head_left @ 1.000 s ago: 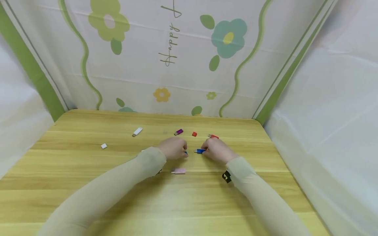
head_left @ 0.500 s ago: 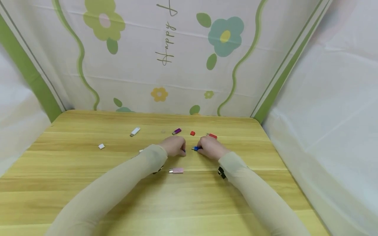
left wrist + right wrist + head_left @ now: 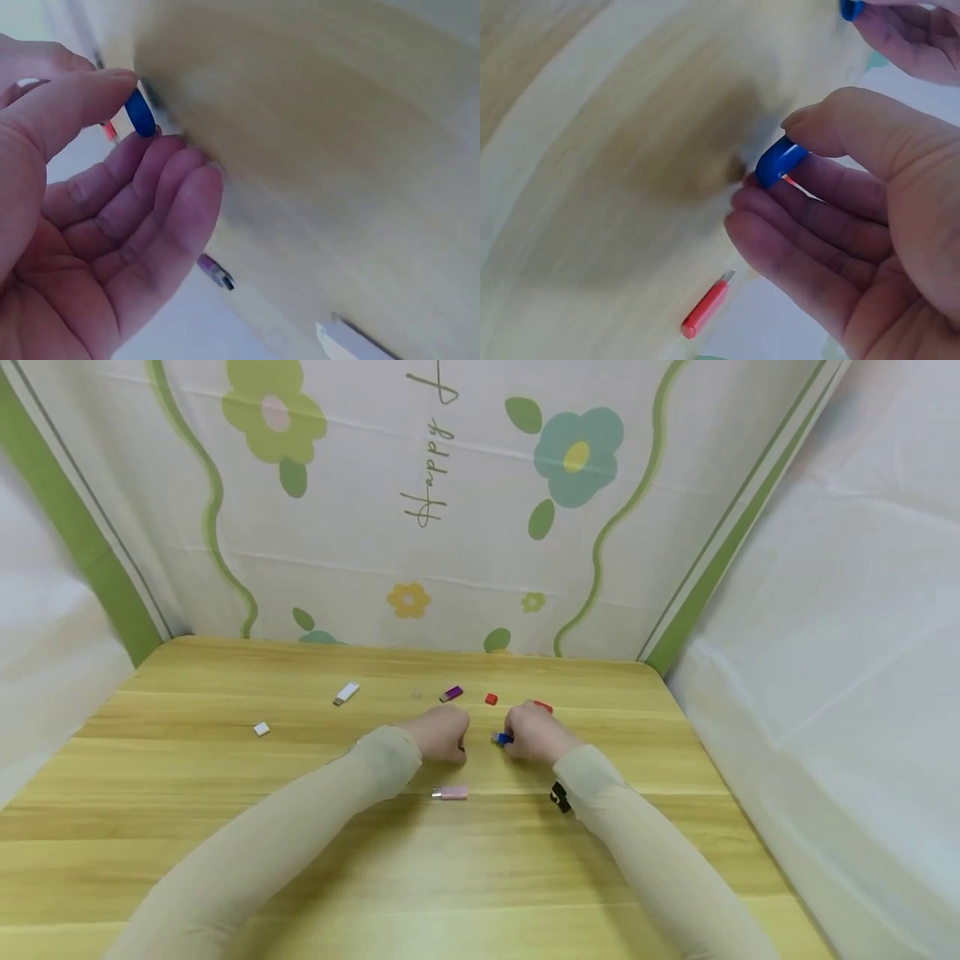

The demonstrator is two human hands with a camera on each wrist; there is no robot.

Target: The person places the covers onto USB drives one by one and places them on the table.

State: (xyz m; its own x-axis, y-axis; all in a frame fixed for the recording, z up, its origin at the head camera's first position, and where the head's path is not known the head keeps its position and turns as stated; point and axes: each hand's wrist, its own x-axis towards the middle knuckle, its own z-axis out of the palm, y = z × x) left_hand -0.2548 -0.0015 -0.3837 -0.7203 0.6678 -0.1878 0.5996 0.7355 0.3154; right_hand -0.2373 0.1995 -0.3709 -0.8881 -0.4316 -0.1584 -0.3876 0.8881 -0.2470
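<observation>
A: What lies closest on the tabletop?

B: A pink stick, flat, its metal plug pointing left.

A: And just past it?

B: The right hand pinches a blue stick between thumb and fingertips, metal plug bare and facing the other side. Opposite, near but apart, the left hand pinches a blue cap between thumb and a fingertip; from the right wrist it looks hollow at one end.

A: How would those two handle?

B: Light and stiff, I'd judge. It looks like glossy plastic, so the rounded sides could slip or twist in a loose pinch. Not very fragile, though I wouldn't lever the plug sideways.

A: Best grip?

B: The stick by the rear of its body, leaving the plug free; the cap by its sides, fingers clear of the opening.

A: Farther back?

B: A white cap well off to the left, a red stick partly hidden behind the right hand, then a red cap, a purple stick and a white stick. Behind everything hangs a flowered curtain.
</observation>
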